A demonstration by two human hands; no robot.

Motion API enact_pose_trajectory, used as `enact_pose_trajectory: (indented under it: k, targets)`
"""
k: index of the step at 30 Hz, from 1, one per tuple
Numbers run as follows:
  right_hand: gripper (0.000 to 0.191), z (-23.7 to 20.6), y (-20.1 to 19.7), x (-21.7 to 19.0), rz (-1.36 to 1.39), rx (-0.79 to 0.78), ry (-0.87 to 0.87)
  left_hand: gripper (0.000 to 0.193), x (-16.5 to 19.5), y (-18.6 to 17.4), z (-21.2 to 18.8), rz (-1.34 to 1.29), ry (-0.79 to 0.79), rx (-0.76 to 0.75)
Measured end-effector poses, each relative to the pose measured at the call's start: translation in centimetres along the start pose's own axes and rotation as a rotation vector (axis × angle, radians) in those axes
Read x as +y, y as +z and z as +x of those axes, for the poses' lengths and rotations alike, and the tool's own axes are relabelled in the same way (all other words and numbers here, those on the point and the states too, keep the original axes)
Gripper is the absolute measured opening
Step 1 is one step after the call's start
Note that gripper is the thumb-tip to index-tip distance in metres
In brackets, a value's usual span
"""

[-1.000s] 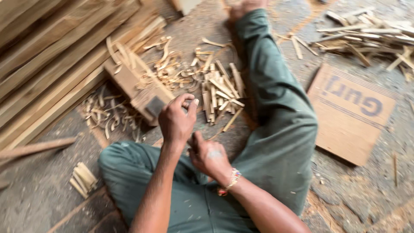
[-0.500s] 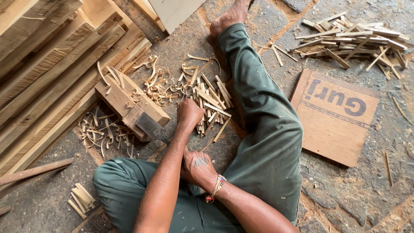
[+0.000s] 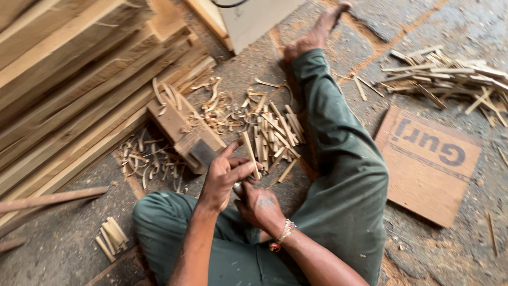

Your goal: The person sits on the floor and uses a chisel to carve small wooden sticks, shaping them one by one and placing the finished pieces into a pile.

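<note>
I sit on the floor in green trousers [image 3: 344, 180]. My left hand [image 3: 225, 177] pinches a thin pale wooden stick [image 3: 250, 152], which points up and away from me. Just below and touching it, my right hand [image 3: 259, 204], with a beaded bracelet at the wrist, is closed around something small and pale [image 3: 238, 188] that I cannot make out. Both hands hover over my lap, close to a pile of cut sticks [image 3: 278, 132] and a wooden block [image 3: 182, 130] on the floor.
Long timber planks [image 3: 79, 90] lie stacked at the left. Curled shavings [image 3: 148, 159] lie around the block. A small stick bundle [image 3: 111, 235] lies near my left knee. A flat brown board [image 3: 428, 159] and another stick heap [image 3: 450, 79] are at the right.
My left hand has come down toward my lap and closer to my right hand, and the thin stick now shows between its fingers. The view has tilted and moved nearer.
</note>
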State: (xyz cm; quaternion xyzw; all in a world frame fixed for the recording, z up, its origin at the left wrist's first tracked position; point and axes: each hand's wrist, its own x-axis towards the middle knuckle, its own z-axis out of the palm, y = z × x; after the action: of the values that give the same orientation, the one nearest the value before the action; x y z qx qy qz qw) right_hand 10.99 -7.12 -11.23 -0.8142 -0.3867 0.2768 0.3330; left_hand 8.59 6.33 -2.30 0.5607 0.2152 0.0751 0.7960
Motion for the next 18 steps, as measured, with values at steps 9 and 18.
enact_pose_trajectory:
  k: [9,18]
  targets:
    - [0.034,-1.7,-3.9,-2.0,-0.127,0.027,0.062,0.096,2.9,-4.7,-6.0,-0.332,0.042,0.060]
    - [0.033,-0.7,-3.7,-2.9,-0.081,0.031,0.219,0.058,2.1,-7.5,-7.5,-0.459,0.023,0.272]
